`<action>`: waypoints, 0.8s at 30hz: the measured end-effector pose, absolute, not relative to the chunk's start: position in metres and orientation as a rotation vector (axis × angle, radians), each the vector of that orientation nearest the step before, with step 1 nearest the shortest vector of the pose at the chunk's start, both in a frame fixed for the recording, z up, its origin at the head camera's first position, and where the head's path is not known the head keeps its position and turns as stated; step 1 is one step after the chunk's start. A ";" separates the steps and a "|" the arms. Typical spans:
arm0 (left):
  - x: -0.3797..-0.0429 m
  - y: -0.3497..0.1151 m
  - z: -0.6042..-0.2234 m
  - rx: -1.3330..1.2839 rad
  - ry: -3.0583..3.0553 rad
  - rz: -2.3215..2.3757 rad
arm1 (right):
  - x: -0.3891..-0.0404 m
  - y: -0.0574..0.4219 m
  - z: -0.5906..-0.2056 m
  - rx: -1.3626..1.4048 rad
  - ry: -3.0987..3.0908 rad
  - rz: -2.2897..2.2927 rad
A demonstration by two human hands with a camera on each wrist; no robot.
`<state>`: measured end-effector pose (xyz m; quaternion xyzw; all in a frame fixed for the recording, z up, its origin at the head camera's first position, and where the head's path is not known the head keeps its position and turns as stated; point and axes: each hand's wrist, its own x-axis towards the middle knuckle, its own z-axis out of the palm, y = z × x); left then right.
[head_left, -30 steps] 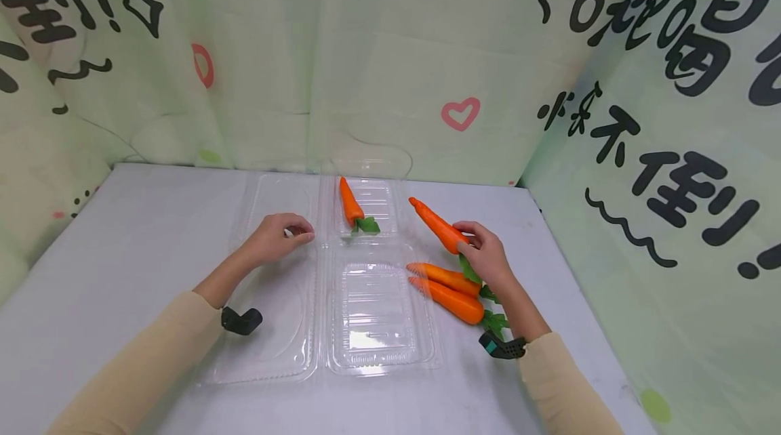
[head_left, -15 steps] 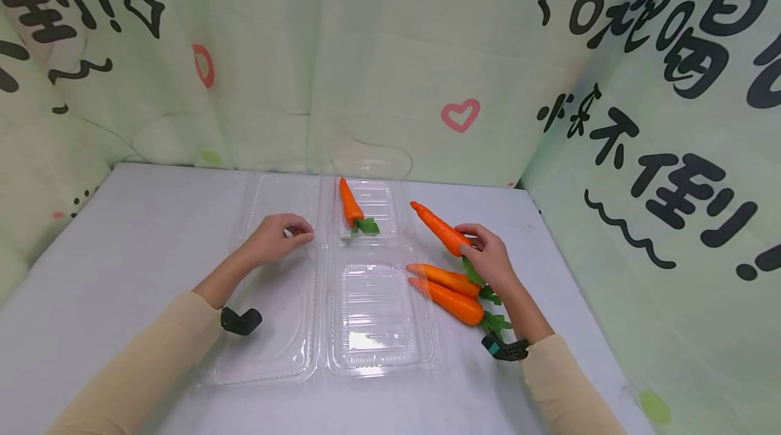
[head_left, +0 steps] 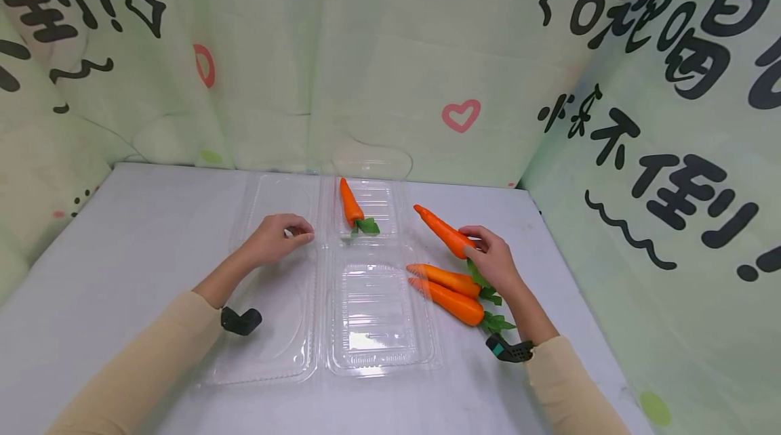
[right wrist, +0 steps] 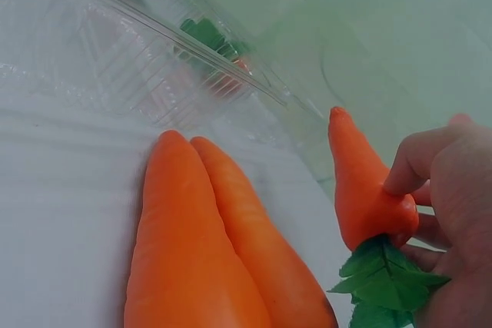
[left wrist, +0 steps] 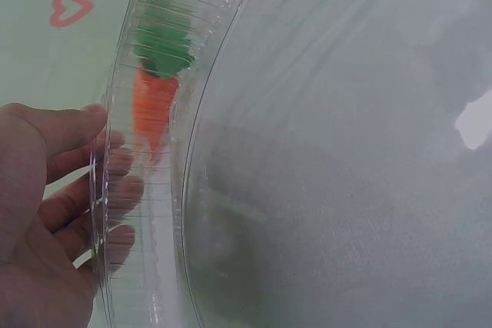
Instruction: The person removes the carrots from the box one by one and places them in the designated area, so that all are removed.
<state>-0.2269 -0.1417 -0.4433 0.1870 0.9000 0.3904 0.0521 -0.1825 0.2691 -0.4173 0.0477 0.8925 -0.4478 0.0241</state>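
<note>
My right hand (head_left: 495,260) pinches an orange carrot (head_left: 442,228) near its leafy end, and its tip points away to the back left. Two more carrots lie side by side just below this hand: an upper carrot (head_left: 448,277) and a lower carrot (head_left: 456,303). A clear plastic container (head_left: 378,299) lies spread open, and a carrot (head_left: 350,203) rests in its far right section. My left hand (head_left: 277,238) is at the middle rim; in the left wrist view its thumb and curled fingers (left wrist: 65,205) hold the clear rim, fingers seen through the plastic.
The container's left half (head_left: 274,333) lies beneath the left forearm. The white table (head_left: 152,232) ends at a pale green curtain (head_left: 390,69) at the back and sides. The tips of the two lying carrots reach the container's right edge.
My right hand has drifted slightly right and toward me, still holding the carrot. My left hand, the container and the other carrots look unmoved.
</note>
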 end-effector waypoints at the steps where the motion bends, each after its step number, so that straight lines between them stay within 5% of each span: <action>1: -0.227 -0.142 -0.443 0.567 2.738 1.184 | -0.182 0.269 -0.417 0.148 2.762 -1.383; 24: -0.227 -0.141 -0.442 0.559 2.739 1.176 | -0.181 0.279 -0.422 0.098 2.797 -1.282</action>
